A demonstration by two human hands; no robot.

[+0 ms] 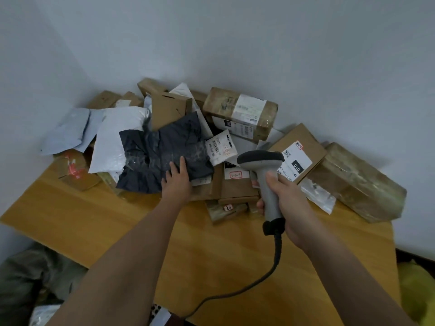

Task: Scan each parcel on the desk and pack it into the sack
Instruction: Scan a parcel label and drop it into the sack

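A heap of parcels covers the far half of the wooden desk (117,222). A dark grey plastic mailer (162,147) lies on top at the middle, with a white label (221,147) at its right edge. My left hand (177,180) rests on the mailer's near right corner, fingers extended over it. My right hand (286,203) grips the handle of a grey barcode scanner (263,165), whose dark head points toward the heap. The scanner's cable (275,262) trails off the desk's near edge. A grey-green sack (28,278) sits on the floor at lower left.
Cardboard boxes lie around the mailer: a taped one (242,109) at the back, a labelled one (299,151) right of the scanner, a large taped one (355,182) at far right. White mailers (115,137) lie left. Walls close the corner behind. A yellow thing (416,285) lies lower right.
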